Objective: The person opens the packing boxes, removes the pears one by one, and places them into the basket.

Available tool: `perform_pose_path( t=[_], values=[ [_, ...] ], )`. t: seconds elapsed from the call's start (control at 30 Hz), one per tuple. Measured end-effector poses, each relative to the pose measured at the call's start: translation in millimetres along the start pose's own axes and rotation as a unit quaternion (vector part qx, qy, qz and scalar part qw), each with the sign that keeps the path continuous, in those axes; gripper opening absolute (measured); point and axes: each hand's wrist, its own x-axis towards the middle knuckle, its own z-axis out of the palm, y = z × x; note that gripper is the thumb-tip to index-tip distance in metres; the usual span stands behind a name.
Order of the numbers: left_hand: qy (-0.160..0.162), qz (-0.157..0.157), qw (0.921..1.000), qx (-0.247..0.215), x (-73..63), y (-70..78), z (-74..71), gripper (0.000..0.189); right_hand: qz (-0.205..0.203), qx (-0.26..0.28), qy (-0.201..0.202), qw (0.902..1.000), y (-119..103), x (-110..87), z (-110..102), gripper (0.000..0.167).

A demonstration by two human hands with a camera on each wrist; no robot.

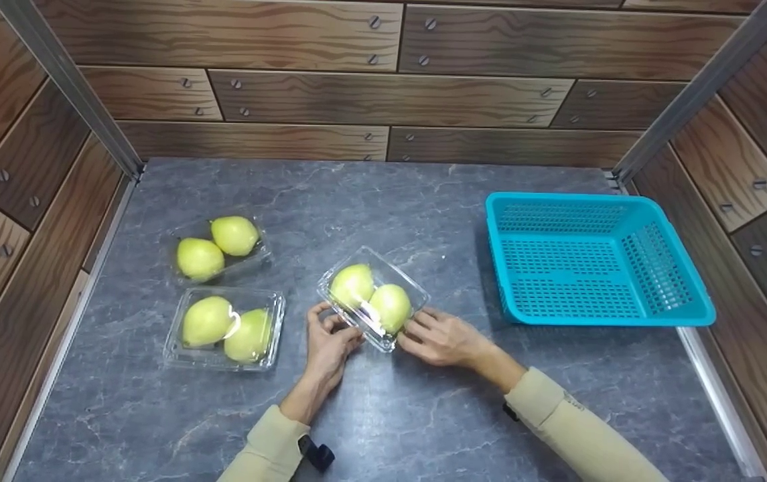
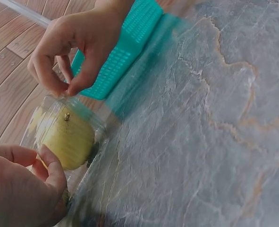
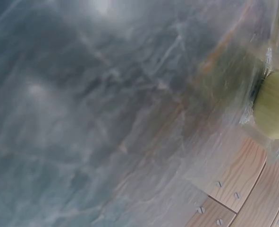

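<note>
A clear plastic clamshell box (image 1: 393,268) with two yellow-green pears (image 1: 353,284) stands turned at an angle in the middle of the table. My left hand (image 1: 329,345) grips its left front edge, fingers bent at the side and thumb along the front. My right hand (image 1: 447,340) pinches the right front corner between thumb and fingertips; the left wrist view shows this pinch over a pear (image 2: 68,142). Only a slice of the box and a pear (image 3: 274,106) enters the right wrist view, at its right edge.
Another closed clamshell box (image 1: 239,296) with two pears lies to the left. Behind it, two more pears (image 1: 200,259) sit in a clear container. A turquoise perforated basket (image 1: 564,320) stands at the right. Wood-patterned walls (image 1: 303,97) and metal posts bound the grey marbled table (image 1: 396,194).
</note>
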Motion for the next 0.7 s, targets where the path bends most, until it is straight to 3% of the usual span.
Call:
perform_pose_path(
  t=[0.37, 0.7],
  values=[
    [-0.022, 0.005, 0.999, 0.038, 4.0, 2.6, -3.1, 0.078, -0.005, 0.0, 0.057, 0.9984, -3.6, 5.2, 6.8, 0.024],
    [-0.026, -0.001, 0.9987, 0.043, 2.3, 1.3, -2.1, 0.076, 0.005, -0.046, 0.04, 0.9981, -15.8, 12.1, 3.1, 0.027]
  ],
)
